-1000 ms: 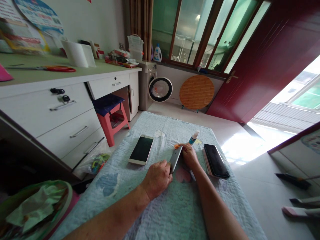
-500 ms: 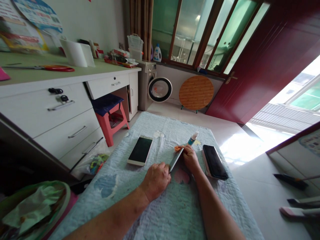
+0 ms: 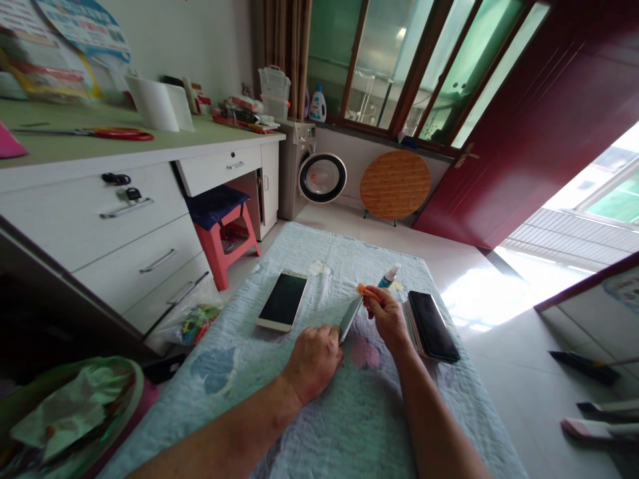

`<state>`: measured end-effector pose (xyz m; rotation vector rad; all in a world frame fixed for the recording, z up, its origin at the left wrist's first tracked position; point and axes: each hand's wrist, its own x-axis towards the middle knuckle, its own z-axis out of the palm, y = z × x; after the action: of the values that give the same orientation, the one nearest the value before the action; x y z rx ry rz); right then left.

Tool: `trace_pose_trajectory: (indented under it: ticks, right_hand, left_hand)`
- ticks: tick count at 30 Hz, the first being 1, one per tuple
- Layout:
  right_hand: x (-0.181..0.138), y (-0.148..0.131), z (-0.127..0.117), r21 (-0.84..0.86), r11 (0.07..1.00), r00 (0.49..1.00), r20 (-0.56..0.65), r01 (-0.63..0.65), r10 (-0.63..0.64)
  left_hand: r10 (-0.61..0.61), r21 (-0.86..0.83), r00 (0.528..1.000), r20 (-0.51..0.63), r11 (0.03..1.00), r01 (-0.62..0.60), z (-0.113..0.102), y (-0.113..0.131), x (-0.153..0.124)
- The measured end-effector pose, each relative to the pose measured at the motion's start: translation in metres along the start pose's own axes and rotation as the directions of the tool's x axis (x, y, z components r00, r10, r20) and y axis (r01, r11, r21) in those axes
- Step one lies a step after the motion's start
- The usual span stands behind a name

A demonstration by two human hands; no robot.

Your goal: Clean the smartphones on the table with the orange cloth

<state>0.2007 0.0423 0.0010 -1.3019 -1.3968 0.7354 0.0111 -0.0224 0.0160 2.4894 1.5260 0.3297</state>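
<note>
My left hand (image 3: 315, 356) is closed around the near end of a thin phone (image 3: 351, 318), which is tilted up on its edge above the quilted cloth. Between the fingers of my right hand (image 3: 390, 319) is a bunched orange cloth (image 3: 368, 291), right at the phone's far end. Whether the cloth touches the phone I cannot tell. Just beyond my right hand lies a small spray bottle (image 3: 389, 276) with a clear cap. A white-framed phone (image 3: 283, 300) with a dark screen lies left of my hands. To the right, a black phone (image 3: 433, 326) rests on a flat stack.
The light-blue quilted cloth (image 3: 324, 426) covers the surface under my hands. A desk with drawers (image 3: 150, 246) and a red stool (image 3: 224, 243) stand left. A bin (image 3: 137, 392) is at lower left, a washing machine (image 3: 294, 179) beyond.
My right hand has drawn slightly back from the phone's far end, and more of the orange cloth shows in its fingers. My left hand keeps its hold.
</note>
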Motion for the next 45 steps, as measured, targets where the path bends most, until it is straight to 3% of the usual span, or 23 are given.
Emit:
trace_pose_trajectory:
  ticks: [3,7,14,23,25,27,30,33,37,45]
  right_hand:
    - [-0.005,-0.012,0.002,-0.039,0.998,0.998,0.013,0.055,-0.054]
    - [-0.011,-0.030,0.003,-0.149,0.979,0.981,0.157,0.136,-0.112]
    - [-0.017,-0.054,-0.003,-0.072,0.991,0.903,0.423,0.117,-0.076]
    - [-0.044,-0.084,-0.003,-0.169,0.970,0.819,0.571,0.176,-0.049]
    - [-0.049,-0.083,-0.003,-0.155,0.970,0.822,0.565,0.185,-0.067]
    - [-0.050,-0.075,-0.003,-0.135,0.977,0.857,0.511,0.163,-0.072]
    - [-0.048,-0.056,-0.003,-0.112,0.991,0.938,0.343,0.079,-0.036]
    - [-0.043,-0.035,-0.001,-0.010,0.999,0.982,0.182,-0.050,0.051]
    - [-0.041,-0.024,0.003,0.198,0.954,0.973,0.098,-0.227,0.211]
    - [-0.045,-0.028,0.014,0.356,0.880,0.948,0.076,-0.315,0.309]
  left_hand:
    - [-0.012,0.023,1.000,-0.016,1.000,0.013,-0.002,-0.001,0.000]
    - [-0.009,0.042,1.000,-0.012,0.999,0.010,-0.004,-0.001,0.002]
    - [0.007,0.045,1.000,-0.010,0.999,-0.006,-0.002,-0.001,0.004]
    - [0.087,0.039,0.996,-0.008,0.995,-0.087,-0.004,-0.003,0.002]
    - [0.096,0.038,0.995,-0.022,0.995,-0.095,-0.004,-0.003,0.002]
    - [0.071,0.034,0.997,-0.019,0.997,-0.070,-0.004,-0.003,0.002]
    - [0.016,0.048,1.000,0.000,0.999,-0.016,-0.003,-0.003,0.004]
    - [0.019,0.063,1.000,-0.002,0.998,-0.019,-0.004,-0.002,0.004]
    - [0.005,0.034,1.000,-0.015,0.999,-0.005,-0.007,0.000,0.003]
    - [-0.014,-0.096,0.999,-0.037,0.995,0.011,-0.007,-0.003,0.002]
